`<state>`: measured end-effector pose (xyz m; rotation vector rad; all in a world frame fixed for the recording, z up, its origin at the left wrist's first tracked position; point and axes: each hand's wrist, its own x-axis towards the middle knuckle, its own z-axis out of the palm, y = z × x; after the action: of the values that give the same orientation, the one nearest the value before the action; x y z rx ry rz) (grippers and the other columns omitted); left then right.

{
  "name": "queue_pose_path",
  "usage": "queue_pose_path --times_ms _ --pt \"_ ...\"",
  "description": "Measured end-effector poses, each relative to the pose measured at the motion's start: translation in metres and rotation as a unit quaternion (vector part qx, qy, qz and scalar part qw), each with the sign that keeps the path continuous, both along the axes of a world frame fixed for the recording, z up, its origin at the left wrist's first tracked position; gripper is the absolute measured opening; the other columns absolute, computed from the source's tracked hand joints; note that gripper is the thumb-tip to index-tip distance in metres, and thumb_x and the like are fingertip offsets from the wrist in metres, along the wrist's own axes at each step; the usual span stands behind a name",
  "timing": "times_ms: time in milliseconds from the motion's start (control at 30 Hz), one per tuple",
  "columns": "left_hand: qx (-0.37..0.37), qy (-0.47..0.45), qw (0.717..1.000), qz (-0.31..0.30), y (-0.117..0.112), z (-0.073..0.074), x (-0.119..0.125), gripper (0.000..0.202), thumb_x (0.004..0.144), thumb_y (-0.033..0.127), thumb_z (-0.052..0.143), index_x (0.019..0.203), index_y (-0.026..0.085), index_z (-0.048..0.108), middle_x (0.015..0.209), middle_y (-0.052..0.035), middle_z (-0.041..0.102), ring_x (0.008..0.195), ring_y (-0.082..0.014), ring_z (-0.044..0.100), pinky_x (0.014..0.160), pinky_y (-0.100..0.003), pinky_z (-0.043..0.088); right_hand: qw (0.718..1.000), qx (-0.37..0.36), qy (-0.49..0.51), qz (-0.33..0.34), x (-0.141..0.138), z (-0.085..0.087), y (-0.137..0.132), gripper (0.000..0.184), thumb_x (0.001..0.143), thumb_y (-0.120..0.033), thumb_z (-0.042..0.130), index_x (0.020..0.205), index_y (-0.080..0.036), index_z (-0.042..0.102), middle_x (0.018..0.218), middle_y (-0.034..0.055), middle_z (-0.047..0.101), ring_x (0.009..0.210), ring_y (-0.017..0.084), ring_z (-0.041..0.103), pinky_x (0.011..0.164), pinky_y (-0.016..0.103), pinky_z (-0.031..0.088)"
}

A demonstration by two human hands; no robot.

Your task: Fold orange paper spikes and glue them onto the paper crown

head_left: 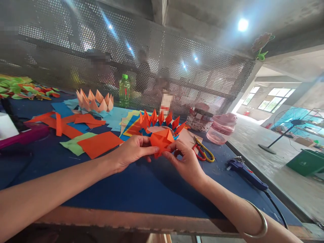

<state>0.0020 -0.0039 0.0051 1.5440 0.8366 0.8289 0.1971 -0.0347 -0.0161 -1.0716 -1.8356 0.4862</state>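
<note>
My left hand (141, 149) pinches the left edge of a folded orange paper (160, 141), thumb on its front. On the paper's right edge, my right hand (183, 158) grips it between thumb and fingers. The paper has creased, pointed folds and is held above the blue table. Just behind it stands a ring of orange pointed paper folds with a blue base (154, 117), partly hidden by the held piece. Red and yellow-handled scissors (202, 152) lie beyond my right hand. Flat orange sheets (100, 145) and a light green sheet (77, 143) lie to the left.
A peach paper ring (95, 101) and a green-capped bottle (124, 91) stand at the back. Right are a patterned basket (199, 120), a pink-tinted plastic jar (221, 130) and a blue glue gun (248, 173) with its cord. A perforated metal screen (172, 60) rises behind.
</note>
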Motion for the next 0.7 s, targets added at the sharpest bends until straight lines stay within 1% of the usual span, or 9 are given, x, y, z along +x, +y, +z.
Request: queue_pose_path --times_ms 100,233,533,700 --pt "0.001 0.005 1.000 -0.010 -0.0005 0.0000 0.0005 0.018 0.076 0.033 0.071 0.075 0.015 0.069 0.074 -0.0022 0.068 0.063 -0.0113 0.057 0.059 -0.024 0.046 1.000 -0.014 0.009 -0.012 -0.0011 -0.0012 -0.0007 0.019 0.084 -0.036 0.065 0.078 -0.019 0.058 0.079 0.0004 0.060 0.068 0.013 0.051 0.059 0.025 0.041" --pt "0.004 0.001 1.000 -0.020 -0.0012 0.0006 0.0015 0.018 0.075 0.033 0.072 0.075 0.015 0.070 0.073 -0.0021 0.067 0.066 -0.0124 0.058 0.059 -0.023 0.047 0.999 -0.018 0.017 -0.020 -0.0031 -0.0017 -0.0009 0.017 0.083 -0.033 0.065 0.076 -0.019 0.058 0.076 0.0001 0.060 0.067 0.013 0.051 0.060 0.025 0.042" --pt "-0.022 -0.021 0.999 -0.013 -0.0024 -0.0010 0.0019 0.013 0.070 0.029 0.077 0.075 0.018 0.073 0.072 -0.0011 0.069 0.066 -0.0124 0.059 0.058 -0.023 0.048 1.000 0.002 0.019 -0.022 -0.0032 -0.0009 -0.0010 0.014 0.082 -0.027 0.064 0.074 -0.020 0.056 0.075 -0.0008 0.058 0.066 0.012 0.052 0.059 0.025 0.042" --pt "-0.033 -0.021 0.999 -0.006 -0.0037 -0.0016 0.0040 0.015 0.066 0.028 0.080 0.075 0.018 0.073 0.071 -0.0004 0.069 0.064 -0.0120 0.058 0.058 -0.023 0.047 0.999 0.023 0.009 -0.029 -0.0038 -0.0017 -0.0018 0.014 0.082 -0.027 0.065 0.073 -0.020 0.056 0.076 -0.0003 0.058 0.067 0.013 0.052 0.059 0.025 0.042"
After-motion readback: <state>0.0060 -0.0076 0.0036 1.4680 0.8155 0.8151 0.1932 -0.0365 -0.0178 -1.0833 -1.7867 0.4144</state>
